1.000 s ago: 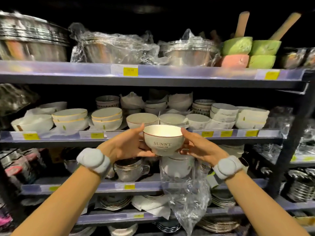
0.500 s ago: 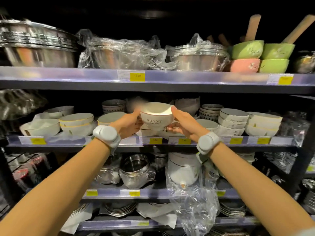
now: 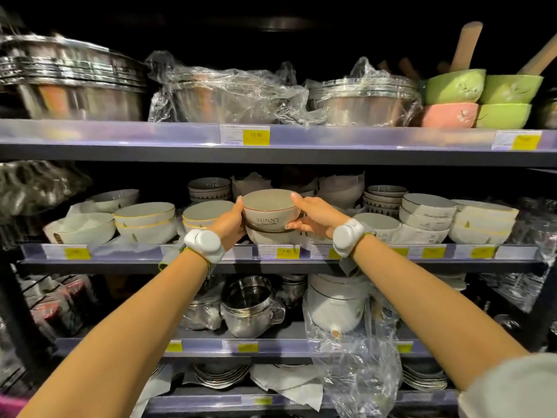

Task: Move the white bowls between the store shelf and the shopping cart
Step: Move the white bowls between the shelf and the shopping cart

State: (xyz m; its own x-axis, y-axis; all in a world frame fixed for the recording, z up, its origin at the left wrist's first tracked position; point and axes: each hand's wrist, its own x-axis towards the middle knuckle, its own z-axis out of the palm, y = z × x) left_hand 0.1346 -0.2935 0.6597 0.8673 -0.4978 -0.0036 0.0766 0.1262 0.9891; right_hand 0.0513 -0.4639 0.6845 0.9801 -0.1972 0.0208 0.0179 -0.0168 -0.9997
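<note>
A white bowl (image 3: 269,210) with a thin red rim and the word SUNNY on its side sits on top of another white bowl (image 3: 272,236) at the front of the middle store shelf (image 3: 144,251). My left hand (image 3: 229,223) grips its left side and my right hand (image 3: 313,214) grips its right side, thumbs at the rim. More white bowls fill the shelf: stacks (image 3: 145,220) to the left and stacks (image 3: 428,217) to the right. No shopping cart is in view.
The upper shelf (image 3: 361,137) holds steel pots, some in plastic wrap (image 3: 229,89), and green and pink bowls (image 3: 479,98) at the right. Below are steel pots (image 3: 250,306), a white pot in plastic (image 3: 337,306) and stacked plates (image 3: 220,375).
Both hands have carried the SUNNY bowl up and forward from in front of the shelf edge onto the middle shelf, where it now rests on another bowl.
</note>
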